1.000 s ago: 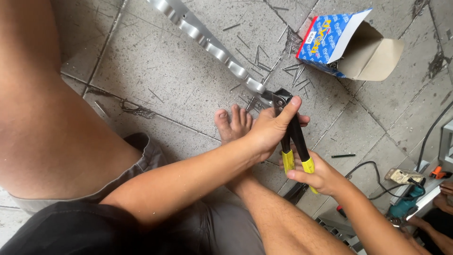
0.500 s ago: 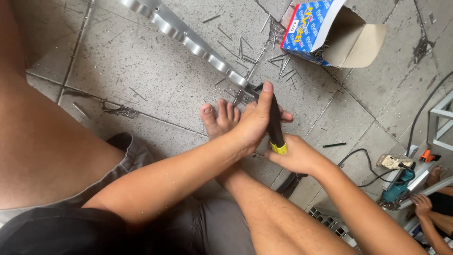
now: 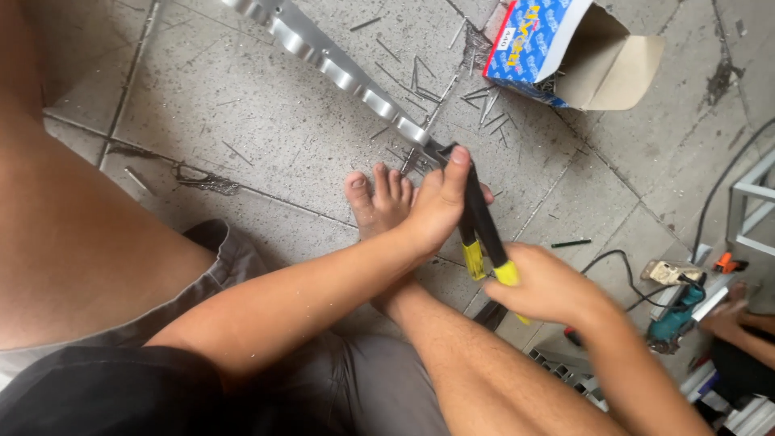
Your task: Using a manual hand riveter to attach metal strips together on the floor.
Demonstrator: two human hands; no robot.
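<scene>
A black riveting tool (image 3: 479, 216) with yellow handle ends is pressed against the near end of a long shiny metal strip (image 3: 323, 56) lying on the tiled floor. My left hand (image 3: 440, 206) wraps the tool's upper part, its forefinger stretched up to the head. My right hand (image 3: 549, 287) grips the yellow-tipped handles lower down. My bare foot (image 3: 379, 198) rests on the floor just left of the tool.
Several thin metal pins (image 3: 420, 77) lie scattered around the strip. An open blue cardboard box (image 3: 569, 48) sits at the top right. A teal power tool (image 3: 678, 311), cables and another person's hand (image 3: 726, 311) are at the right edge, beside a metal frame (image 3: 755, 210).
The view has shifted slightly. My hands have stayed on the tool, and the handles look squeezed closer together than a second ago.
</scene>
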